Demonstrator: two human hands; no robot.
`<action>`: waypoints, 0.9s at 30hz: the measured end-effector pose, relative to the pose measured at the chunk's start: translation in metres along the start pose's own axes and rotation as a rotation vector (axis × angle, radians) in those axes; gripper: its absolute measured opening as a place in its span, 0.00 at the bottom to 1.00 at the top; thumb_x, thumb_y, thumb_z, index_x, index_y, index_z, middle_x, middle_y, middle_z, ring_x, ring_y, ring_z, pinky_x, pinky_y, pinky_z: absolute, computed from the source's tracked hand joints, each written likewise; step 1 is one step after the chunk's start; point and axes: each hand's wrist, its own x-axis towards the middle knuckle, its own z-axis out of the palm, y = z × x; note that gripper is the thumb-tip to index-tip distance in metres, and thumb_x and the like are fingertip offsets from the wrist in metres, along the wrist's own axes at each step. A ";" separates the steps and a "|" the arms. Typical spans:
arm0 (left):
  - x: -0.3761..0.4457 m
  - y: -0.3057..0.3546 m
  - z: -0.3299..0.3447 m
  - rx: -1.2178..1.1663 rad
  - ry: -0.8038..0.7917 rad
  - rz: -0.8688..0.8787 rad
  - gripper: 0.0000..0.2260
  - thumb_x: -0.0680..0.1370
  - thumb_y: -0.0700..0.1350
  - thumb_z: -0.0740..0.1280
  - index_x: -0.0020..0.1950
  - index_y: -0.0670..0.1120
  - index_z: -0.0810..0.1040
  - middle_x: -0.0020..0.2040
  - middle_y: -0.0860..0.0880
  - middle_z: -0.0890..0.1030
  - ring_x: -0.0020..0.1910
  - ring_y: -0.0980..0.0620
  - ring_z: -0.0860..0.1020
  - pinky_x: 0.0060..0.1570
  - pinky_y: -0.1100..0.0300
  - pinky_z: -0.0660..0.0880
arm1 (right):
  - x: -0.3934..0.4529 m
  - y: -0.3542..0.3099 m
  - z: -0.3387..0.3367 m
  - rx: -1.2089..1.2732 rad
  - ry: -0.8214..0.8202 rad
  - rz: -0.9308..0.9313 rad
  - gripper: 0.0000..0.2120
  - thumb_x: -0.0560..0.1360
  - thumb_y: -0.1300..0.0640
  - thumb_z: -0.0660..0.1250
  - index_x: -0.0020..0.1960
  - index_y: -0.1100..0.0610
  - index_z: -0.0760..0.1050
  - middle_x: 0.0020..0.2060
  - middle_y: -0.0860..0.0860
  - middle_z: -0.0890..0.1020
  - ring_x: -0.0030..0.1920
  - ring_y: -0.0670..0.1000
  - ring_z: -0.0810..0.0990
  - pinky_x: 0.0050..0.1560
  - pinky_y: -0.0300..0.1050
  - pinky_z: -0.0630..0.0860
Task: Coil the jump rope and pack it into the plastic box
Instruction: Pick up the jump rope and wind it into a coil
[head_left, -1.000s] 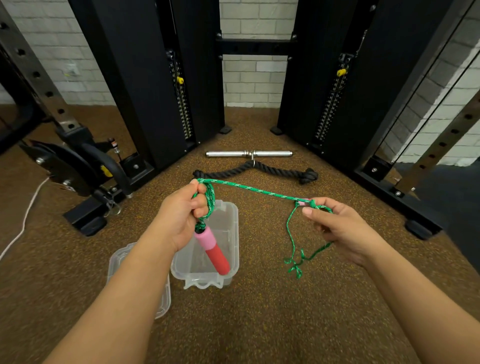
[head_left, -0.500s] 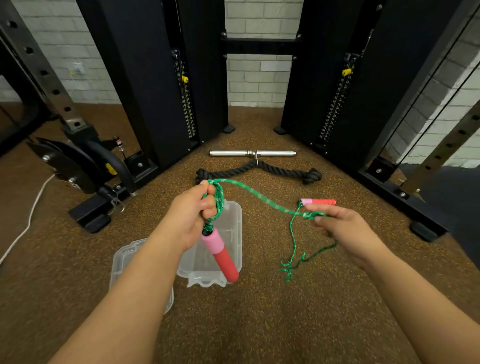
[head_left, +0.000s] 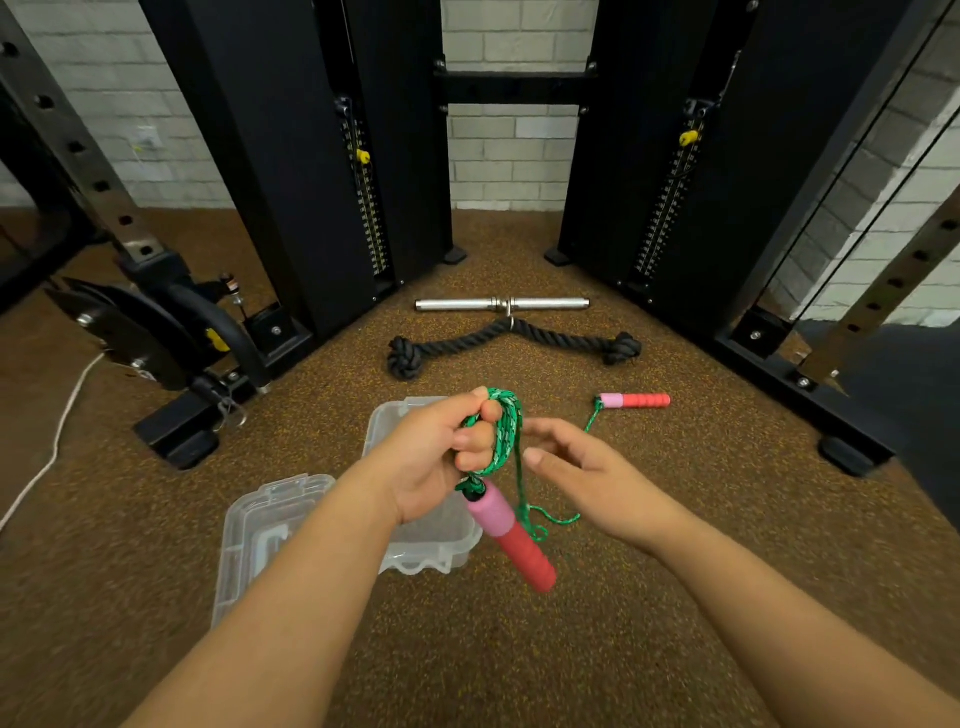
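My left hand (head_left: 441, 457) grips several loops of the green jump rope (head_left: 504, 431), and one pink-and-red handle (head_left: 511, 540) hangs below the fist. My right hand (head_left: 582, 478) is just right of the coil, fingers spread, with a strand of rope running down past it; whether it touches the strand is unclear. The other pink-and-red handle (head_left: 636, 400) lies on the floor to the right, its rope leading back toward my hands. The clear plastic box (head_left: 441, 545) sits on the floor under my left hand, partly hidden by it.
The box's clear lid (head_left: 260, 535) lies left of the box. A black rope attachment (head_left: 511, 338) and a steel bar (head_left: 501, 304) lie farther ahead. Black cable-machine towers (head_left: 291, 156) stand left and right, a machine base (head_left: 176, 431) at the left.
My right hand has let the rope slacken and moved left to the coil. The second handle, near that hand before, now lies on the floor at the right.
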 end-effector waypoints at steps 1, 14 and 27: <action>0.000 0.001 -0.001 -0.015 -0.010 -0.003 0.15 0.82 0.45 0.52 0.38 0.45 0.70 0.22 0.55 0.61 0.22 0.58 0.59 0.25 0.67 0.59 | 0.000 0.001 -0.002 -0.057 0.009 -0.010 0.07 0.78 0.52 0.63 0.55 0.45 0.76 0.49 0.54 0.77 0.50 0.45 0.75 0.56 0.45 0.74; 0.005 -0.004 0.003 -0.231 0.142 0.066 0.13 0.82 0.48 0.56 0.55 0.44 0.77 0.34 0.52 0.81 0.31 0.56 0.71 0.39 0.64 0.71 | -0.018 -0.003 0.016 -0.822 0.048 -0.091 0.14 0.81 0.46 0.51 0.62 0.48 0.69 0.49 0.51 0.81 0.49 0.56 0.81 0.44 0.49 0.75; 0.006 -0.016 -0.012 0.574 0.133 -0.055 0.36 0.75 0.70 0.44 0.69 0.49 0.72 0.66 0.48 0.77 0.70 0.51 0.70 0.72 0.47 0.60 | -0.015 -0.055 -0.002 -0.290 0.087 -0.179 0.08 0.78 0.48 0.60 0.45 0.48 0.76 0.37 0.43 0.82 0.40 0.41 0.80 0.44 0.49 0.79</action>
